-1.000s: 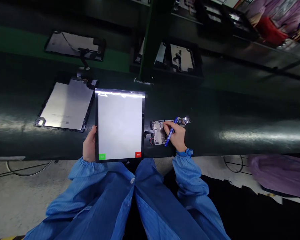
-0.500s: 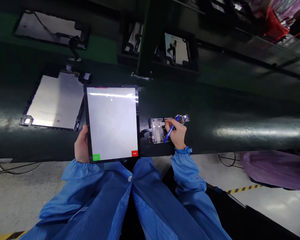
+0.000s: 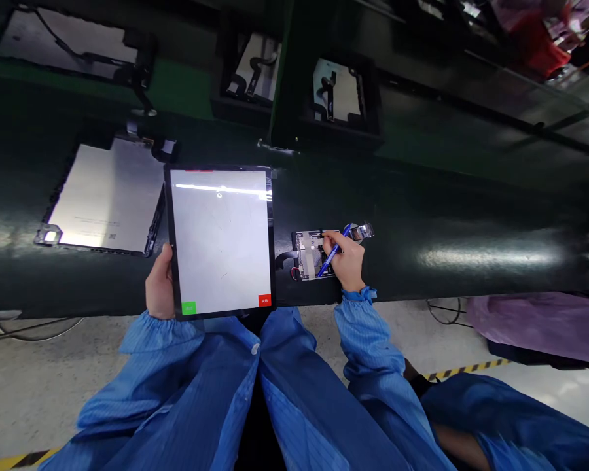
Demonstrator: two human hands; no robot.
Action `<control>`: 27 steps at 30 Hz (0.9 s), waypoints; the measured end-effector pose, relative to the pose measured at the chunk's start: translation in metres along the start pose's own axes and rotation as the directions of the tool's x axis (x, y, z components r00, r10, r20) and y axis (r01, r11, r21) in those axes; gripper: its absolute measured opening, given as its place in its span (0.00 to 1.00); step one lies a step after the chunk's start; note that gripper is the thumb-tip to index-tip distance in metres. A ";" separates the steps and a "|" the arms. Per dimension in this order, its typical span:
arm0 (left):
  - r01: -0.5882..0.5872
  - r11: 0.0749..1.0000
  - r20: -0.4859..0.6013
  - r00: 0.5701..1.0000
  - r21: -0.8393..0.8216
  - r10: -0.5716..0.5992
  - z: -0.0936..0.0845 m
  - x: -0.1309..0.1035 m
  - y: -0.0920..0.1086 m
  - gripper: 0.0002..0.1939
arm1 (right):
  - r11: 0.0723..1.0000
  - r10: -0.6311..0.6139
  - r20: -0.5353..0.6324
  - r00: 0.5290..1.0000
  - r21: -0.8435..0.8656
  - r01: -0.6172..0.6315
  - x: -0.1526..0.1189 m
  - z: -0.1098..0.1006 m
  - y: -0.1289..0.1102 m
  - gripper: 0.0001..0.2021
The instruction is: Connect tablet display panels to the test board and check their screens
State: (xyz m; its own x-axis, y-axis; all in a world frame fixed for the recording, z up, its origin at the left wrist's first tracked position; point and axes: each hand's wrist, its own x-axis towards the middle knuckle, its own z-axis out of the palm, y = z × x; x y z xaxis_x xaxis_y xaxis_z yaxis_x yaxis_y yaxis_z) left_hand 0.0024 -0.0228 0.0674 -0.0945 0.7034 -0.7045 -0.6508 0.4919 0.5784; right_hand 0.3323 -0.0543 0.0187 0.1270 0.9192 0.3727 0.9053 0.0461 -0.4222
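Observation:
My left hand (image 3: 160,285) grips the lower left edge of a black-framed screen (image 3: 220,242), lit white with a green box and a red box at its bottom corners. With fingers closed around a blue pen (image 3: 334,250), my right hand (image 3: 347,263) rests over the right part of a small circuit board (image 3: 310,255). The pen slants down to the left across the board. A dark flex cable (image 3: 285,259) runs between board and screen. Just beyond my right hand lies a shiny metallic piece (image 3: 362,231).
A screen panel (image 3: 108,196) lies face down at the left, another (image 3: 69,42) behind it. Two dark trays hold panels (image 3: 258,69) (image 3: 341,91) at the back, beside an upright post (image 3: 288,78). Another person's blue sleeve (image 3: 515,418) shows at the lower right.
The items at the back appear shifted left in view. A person's blue clothing and arm have come into view at the lower right. My hands keep their holds.

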 end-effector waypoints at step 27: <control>-0.381 0.746 0.053 0.905 0.547 0.423 -0.013 0.018 -0.014 0.24 | 0.928 0.312 0.494 0.811 -0.340 -0.150 0.030 -0.017 -0.080 0.15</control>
State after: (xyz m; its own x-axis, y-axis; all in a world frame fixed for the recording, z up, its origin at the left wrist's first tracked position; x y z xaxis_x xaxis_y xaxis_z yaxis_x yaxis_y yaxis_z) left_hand 0.0000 -0.0238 0.0412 -0.3210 0.8714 -0.3709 -0.0378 0.3795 0.9244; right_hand 0.2711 -0.0370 0.0778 0.1852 0.9535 -0.2378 0.9592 -0.2280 -0.1671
